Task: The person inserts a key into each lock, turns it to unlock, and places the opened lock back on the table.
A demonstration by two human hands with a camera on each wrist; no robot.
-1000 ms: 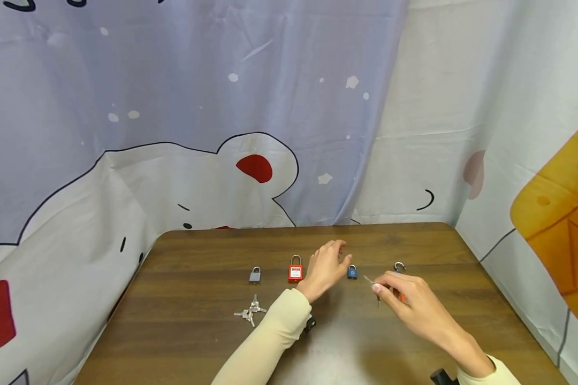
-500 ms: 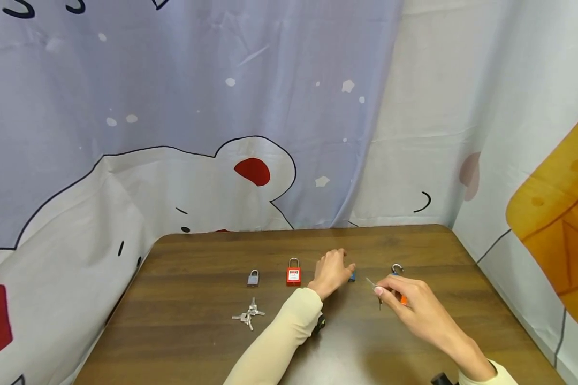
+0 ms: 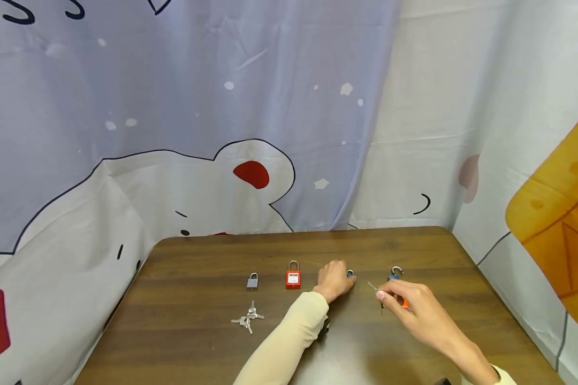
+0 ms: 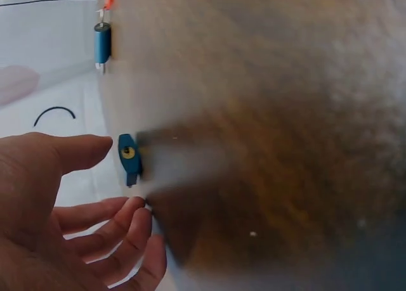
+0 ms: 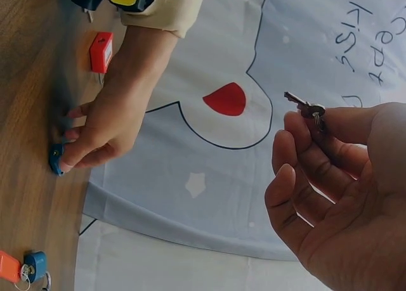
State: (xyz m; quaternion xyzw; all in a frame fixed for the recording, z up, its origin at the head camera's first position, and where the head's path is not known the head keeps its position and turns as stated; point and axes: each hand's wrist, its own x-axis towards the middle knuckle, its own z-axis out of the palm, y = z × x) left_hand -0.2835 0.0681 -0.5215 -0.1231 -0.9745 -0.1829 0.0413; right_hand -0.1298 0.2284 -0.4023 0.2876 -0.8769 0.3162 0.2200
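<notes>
My left hand (image 3: pixel 334 279) is beside a small blue padlock (image 4: pixel 129 155) on the table. The left wrist view shows this padlock between my thumb and bent fingers, with gaps around it and its keyhole facing the camera. In the head view the hand hides most of the padlock. Raised above the table, my right hand (image 3: pixel 414 307) pinches a small key (image 5: pixel 304 106) between thumb and index finger; a ring hangs from the key, and its blade points away from the hand. Behind that hand lies another blue padlock (image 3: pixel 394 276) with its shackle open and an orange tag (image 3: pixel 405 303) near it.
On the wooden table (image 3: pixel 183 342) a red padlock (image 3: pixel 293 279) lies left of my left hand. Farther left is a grey padlock (image 3: pixel 252 282), with several loose keys (image 3: pixel 247 320) in front of it. A printed curtain (image 3: pixel 197 107) hangs along the table's back edge.
My left hand has moved right and down to the small blue padlock, covering most of it. The right hand keeps the key at nearly the same place. The head view has tilted slightly.
</notes>
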